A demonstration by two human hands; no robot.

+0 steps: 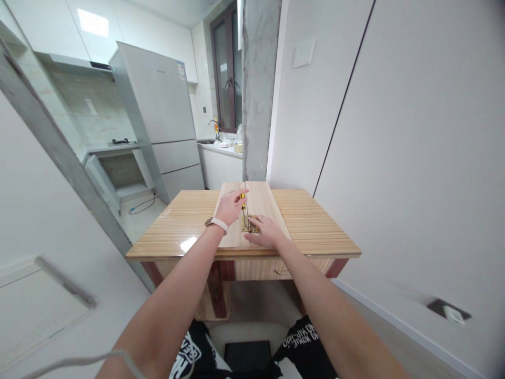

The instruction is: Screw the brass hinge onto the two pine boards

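On the wooden boards [260, 200], your left hand [229, 207] grips a yellow-black screwdriver [243, 199] above the brass-coloured hinge [245, 227].
Hold the shaft upright; let your spread right hand [267, 232] steady the hinge's right side.

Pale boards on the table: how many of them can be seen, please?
2: the left board, below the left hand, and the right board, under the right hand; both are partly covered.
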